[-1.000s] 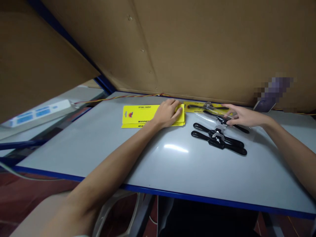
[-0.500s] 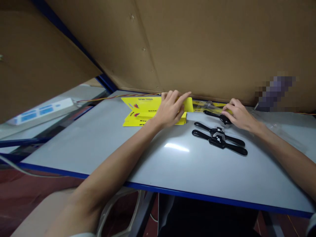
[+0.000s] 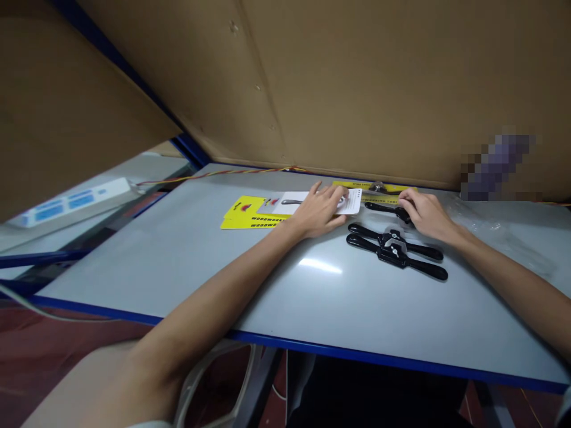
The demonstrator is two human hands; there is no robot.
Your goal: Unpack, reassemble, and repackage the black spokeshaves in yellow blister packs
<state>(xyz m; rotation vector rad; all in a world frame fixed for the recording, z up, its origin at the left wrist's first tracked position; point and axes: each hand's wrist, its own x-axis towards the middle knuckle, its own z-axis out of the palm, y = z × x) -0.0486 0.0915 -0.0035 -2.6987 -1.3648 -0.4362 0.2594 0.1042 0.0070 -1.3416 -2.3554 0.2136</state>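
A white printed card [image 3: 289, 198] lies over the yellow cards [image 3: 243, 221], with my left hand [image 3: 322, 209] resting on it, fingers spread. The fingers of my right hand [image 3: 423, 215] are closed on a black two-handled tool [image 3: 381, 208], near the yellow packaging at the back. Two more black tools, one [image 3: 428, 252] just behind the other [image 3: 426, 268], lie side by side in front of my right hand. Their middle parts carry silver metal pieces.
Clear plastic wrapping [image 3: 504, 232] lies to the right. Another tool [image 3: 378, 186] rests on yellow packaging [image 3: 348, 185] by the cardboard wall. A power strip [image 3: 80, 199] is at the left, and a blue edge [image 3: 312, 351] runs along the table's front.
The yellow card under my left hand has been turned over, and its white printed side now shows. My left hand has moved slightly right and down. My right hand remains at the black tool.
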